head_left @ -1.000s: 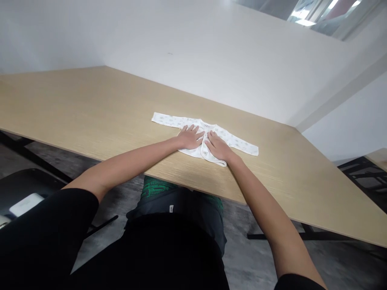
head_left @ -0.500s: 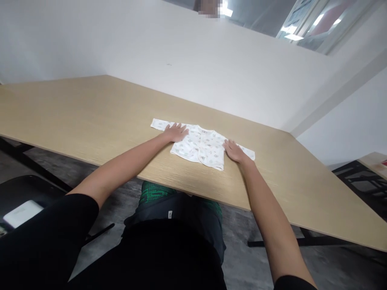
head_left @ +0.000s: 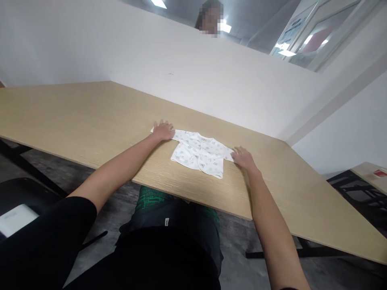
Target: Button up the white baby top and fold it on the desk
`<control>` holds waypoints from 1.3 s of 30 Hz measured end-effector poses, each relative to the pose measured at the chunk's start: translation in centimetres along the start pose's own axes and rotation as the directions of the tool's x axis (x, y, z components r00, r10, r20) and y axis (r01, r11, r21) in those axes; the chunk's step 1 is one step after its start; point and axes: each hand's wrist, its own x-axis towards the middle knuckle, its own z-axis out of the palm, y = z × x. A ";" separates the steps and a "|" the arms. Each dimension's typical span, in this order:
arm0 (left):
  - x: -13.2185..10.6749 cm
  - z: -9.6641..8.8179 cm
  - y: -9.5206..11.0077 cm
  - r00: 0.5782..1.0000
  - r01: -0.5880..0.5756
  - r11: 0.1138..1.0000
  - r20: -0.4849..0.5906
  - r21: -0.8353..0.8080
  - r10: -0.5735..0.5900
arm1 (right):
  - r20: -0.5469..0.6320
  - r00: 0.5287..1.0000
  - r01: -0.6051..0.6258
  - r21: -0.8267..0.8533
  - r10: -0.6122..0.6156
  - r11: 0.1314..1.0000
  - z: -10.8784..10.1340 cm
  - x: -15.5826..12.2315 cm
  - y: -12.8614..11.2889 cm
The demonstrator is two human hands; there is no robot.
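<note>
A small white baby shirt [head_left: 199, 154] with a faint printed pattern lies spread front-up on the light wooden table [head_left: 75, 117]. My left hand [head_left: 163, 130] lies flat with fingers spread on the end of the shirt's left sleeve. Flat on the right sleeve rests my right hand [head_left: 243, 158], covering most of it. Both hands press the cloth against the table and grip nothing.
A white partition wall [head_left: 193, 76] runs along the table's far edge, and a person's head shows above it. A dark chair with a white object [head_left: 15, 219] stands at the lower left. Another table's corner [head_left: 370, 173] is at the right.
Both hands slid outward from the middle of the shirt along the sleeves to their ends. The camera tilted up a little.
</note>
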 end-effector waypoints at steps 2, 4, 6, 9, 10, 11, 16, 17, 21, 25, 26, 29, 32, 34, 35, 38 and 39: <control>-0.4 0.1 1.1 0.997 -0.082 0.996 -0.001 -0.018 0.082 | 0.013 0.996 0.084 0.131 -0.086 0.988 -0.6 -0.6 -3.0; -0.8 0.4 2.1 0.986 -0.165 0.986 0.022 -0.038 0.166 | 0.094 0.968 0.195 0.298 -0.232 0.935 -1.4 -1.7 -6.5; -1.1 0.8 2.9 0.974 -0.215 0.975 0.063 -0.057 0.218 | 0.246 0.900 0.244 0.403 -0.361 0.882 -2.2 -3.0 -9.9; -1.3 1.4 3.2 0.966 -0.221 0.972 0.117 -0.081 0.230 | 0.473 0.752 0.237 0.457 -0.460 0.857 -2.8 -4.8 -13.4; -1.3 1.5 3.2 0.966 -0.218 0.972 0.126 -0.086 0.227 | 0.509 0.722 0.245 0.445 -0.468 0.861 -2.8 -5.3 -14.1; -1.3 1.5 3.2 0.965 -0.215 0.972 0.131 -0.091 0.226 | 0.527 0.707 0.259 0.428 -0.472 0.866 -2.8 -5.6 -14.4; -1.3 1.5 3.3 0.968 -0.204 0.973 0.127 -0.106 0.217 | 0.568 0.655 0.262 0.448 -0.499 0.855 -3.2 -5.9 -14.3; -1.3 1.4 3.4 0.969 -0.201 0.973 0.123 -0.109 0.214 | 0.601 0.626 0.235 0.461 -0.496 0.856 -3.5 -5.8 -14.1; -1.6 1.0 3.7 0.971 -0.218 0.968 0.074 -0.126 0.228 | 0.638 0.598 0.163 0.496 -0.485 0.853 -4.4 -5.4 -13.4; -2.2 -0.3 4.0 0.960 -0.280 0.948 -0.037 -0.152 0.278 | 0.382 0.812 0.218 0.502 -0.441 0.837 -4.1 -4.7 -12.5; -2.4 -0.6 4.1 0.955 -0.296 0.941 -0.062 -0.162 0.290 | 0.317 0.851 0.233 0.487 -0.419 0.842 -3.8 -4.6 -12.4; -2.9 -1.1 4.5 0.940 -0.340 0.918 -0.081 -0.202 0.330 | 0.190 0.902 0.270 0.454 -0.388 0.849 -2.5 -4.2 -12.1; -3.1 -1.0 4.9 0.928 -0.369 0.898 -0.047 -0.240 0.368 | 0.145 0.899 0.313 0.444 -0.412 0.840 -0.8 -3.8 -11.7; -3.0 -0.8 4.9 0.926 -0.372 0.893 -0.031 -0.253 0.377 | 0.136 0.895 0.333 0.430 -0.425 0.839 0.2 -3.5 -11.4; -2.9 -0.7 4.8 0.926 -0.369 0.893 -0.024 -0.258 0.376 | 0.134 0.896 0.336 0.420 -0.424 0.843 0.5 -3.3 -11.1; -2.4 -0.5 4.1 0.929 -0.356 0.894 -0.001 -0.273 0.370 | 0.140 0.903 0.326 0.393 -0.406 0.860 0.8 -2.9 -10.3; -2.2 -0.5 3.8 0.929 -0.353 0.893 0.006 -0.278 0.369 | 0.148 0.907 0.313 0.388 -0.393 0.867 0.7 -2.8 -10.0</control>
